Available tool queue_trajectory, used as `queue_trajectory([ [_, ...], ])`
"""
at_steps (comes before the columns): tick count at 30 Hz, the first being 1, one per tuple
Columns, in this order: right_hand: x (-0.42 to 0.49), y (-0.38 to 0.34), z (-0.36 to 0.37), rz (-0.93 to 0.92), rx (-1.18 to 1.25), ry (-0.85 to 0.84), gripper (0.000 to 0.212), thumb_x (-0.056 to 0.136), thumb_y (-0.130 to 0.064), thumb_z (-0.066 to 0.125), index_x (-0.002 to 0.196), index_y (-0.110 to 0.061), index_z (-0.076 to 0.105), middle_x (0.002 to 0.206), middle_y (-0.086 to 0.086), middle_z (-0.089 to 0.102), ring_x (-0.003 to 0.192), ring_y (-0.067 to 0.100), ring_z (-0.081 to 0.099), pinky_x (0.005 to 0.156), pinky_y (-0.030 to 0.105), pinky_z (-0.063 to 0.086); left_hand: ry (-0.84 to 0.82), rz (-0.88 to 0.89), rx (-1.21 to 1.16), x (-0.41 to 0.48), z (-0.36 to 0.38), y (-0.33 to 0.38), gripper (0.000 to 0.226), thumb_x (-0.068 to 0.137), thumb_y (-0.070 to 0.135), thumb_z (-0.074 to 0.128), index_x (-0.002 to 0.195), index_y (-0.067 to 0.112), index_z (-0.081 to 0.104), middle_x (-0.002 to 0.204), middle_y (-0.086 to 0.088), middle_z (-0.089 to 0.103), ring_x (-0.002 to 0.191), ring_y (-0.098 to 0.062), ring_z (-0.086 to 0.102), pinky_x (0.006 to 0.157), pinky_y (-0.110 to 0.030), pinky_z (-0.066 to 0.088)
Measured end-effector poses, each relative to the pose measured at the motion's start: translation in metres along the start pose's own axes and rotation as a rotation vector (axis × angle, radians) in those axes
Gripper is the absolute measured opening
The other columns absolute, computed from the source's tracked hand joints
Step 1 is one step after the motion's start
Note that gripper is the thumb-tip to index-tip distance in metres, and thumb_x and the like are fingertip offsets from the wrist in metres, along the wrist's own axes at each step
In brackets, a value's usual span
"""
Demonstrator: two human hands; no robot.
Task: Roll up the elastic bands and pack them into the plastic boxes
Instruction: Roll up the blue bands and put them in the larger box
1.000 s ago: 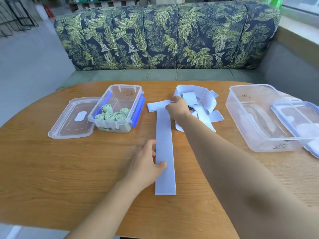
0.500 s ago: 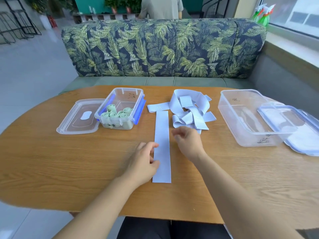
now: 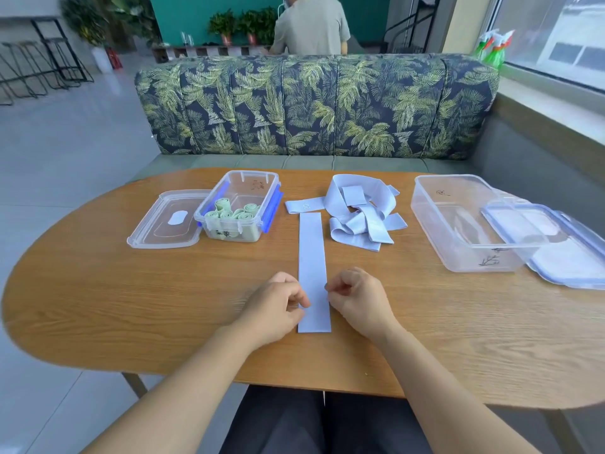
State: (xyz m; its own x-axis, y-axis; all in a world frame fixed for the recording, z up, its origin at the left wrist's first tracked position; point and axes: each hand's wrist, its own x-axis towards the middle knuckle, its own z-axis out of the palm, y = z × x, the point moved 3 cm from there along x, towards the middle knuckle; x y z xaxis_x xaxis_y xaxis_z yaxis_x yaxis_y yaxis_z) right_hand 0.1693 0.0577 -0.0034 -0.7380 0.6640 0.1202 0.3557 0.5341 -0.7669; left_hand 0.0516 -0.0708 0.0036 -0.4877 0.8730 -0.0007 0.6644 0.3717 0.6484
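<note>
A pale blue elastic band (image 3: 312,253) lies flat and straight on the wooden table (image 3: 131,306), running away from me. My left hand (image 3: 278,306) pinches its left edge near the close end, fingers curled. At the opposite edge my right hand (image 3: 357,299) pinches the band with thumb and forefinger. A loose pile of blue bands (image 3: 360,221) lies behind on the right. The small clear box (image 3: 229,235) with blue clips holds several rolled green bands (image 3: 232,213). The large clear box (image 3: 458,237) on the right stands open with nothing in it.
The small box's lid (image 3: 167,224) lies flat to its left. The large box's blue-rimmed lid (image 3: 563,253) leans against that box at the table's right edge. A leaf-patterned sofa (image 3: 314,106) stands behind the table, and a person (image 3: 311,27) is beyond it.
My right hand came back from the band's far end to its near end. My left hand lifted off its flat press and curled onto the left edge. The band lies straight.
</note>
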Motion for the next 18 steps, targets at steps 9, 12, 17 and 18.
queue_trajectory([
  [9, -0.017, 0.003, -0.004, -0.081, -0.001, -0.148, 0.018, 0.071, -0.020, 0.077, 0.075, -0.033, 0.066, 0.080, -0.014, 0.061, 0.090, 0.001, 0.048, 0.082, 0.009, 0.033, -0.030, 0.163, 0.224, -0.005, -0.001, 0.011, 0.030, 0.087, 0.023, 0.063, 0.116, 0.032, 0.063, 0.139, 0.020, 0.044, 0.131, -0.001, 0.033, 0.106, -0.020, 0.025],
  [12, -0.020, 0.002, 0.001, -0.127, -0.094, -0.170, 0.014, 0.071, -0.023, 0.077, 0.081, -0.031, 0.070, 0.084, -0.016, 0.055, 0.096, 0.008, 0.045, 0.079, 0.010, 0.035, -0.011, 0.187, 0.228, -0.010, 0.004, 0.007, 0.024, 0.089, 0.024, 0.062, 0.113, 0.029, 0.065, 0.138, 0.016, 0.047, 0.129, -0.001, 0.035, 0.096, -0.007, 0.017],
  [17, -0.026, -0.002, 0.000, -0.197, -0.109, -0.136, 0.013, 0.071, -0.025, 0.076, 0.083, -0.028, 0.072, 0.086, -0.015, 0.054, 0.093, 0.009, 0.044, 0.083, 0.020, 0.039, 0.018, 0.177, 0.163, -0.014, 0.008, 0.004, 0.017, 0.088, 0.020, 0.064, 0.102, 0.028, 0.069, 0.131, 0.017, 0.051, 0.124, 0.002, 0.038, 0.098, -0.011, 0.024],
  [18, -0.028, -0.003, 0.000, -0.207, -0.100, -0.149, 0.014, 0.070, -0.026, 0.077, 0.082, -0.028, 0.072, 0.087, -0.014, 0.054, 0.093, 0.008, 0.044, 0.083, 0.019, 0.039, 0.018, 0.169, 0.155, -0.014, 0.008, 0.004, 0.016, 0.087, 0.020, 0.064, 0.099, 0.029, 0.069, 0.129, 0.018, 0.052, 0.124, 0.002, 0.038, 0.097, -0.012, 0.024],
])
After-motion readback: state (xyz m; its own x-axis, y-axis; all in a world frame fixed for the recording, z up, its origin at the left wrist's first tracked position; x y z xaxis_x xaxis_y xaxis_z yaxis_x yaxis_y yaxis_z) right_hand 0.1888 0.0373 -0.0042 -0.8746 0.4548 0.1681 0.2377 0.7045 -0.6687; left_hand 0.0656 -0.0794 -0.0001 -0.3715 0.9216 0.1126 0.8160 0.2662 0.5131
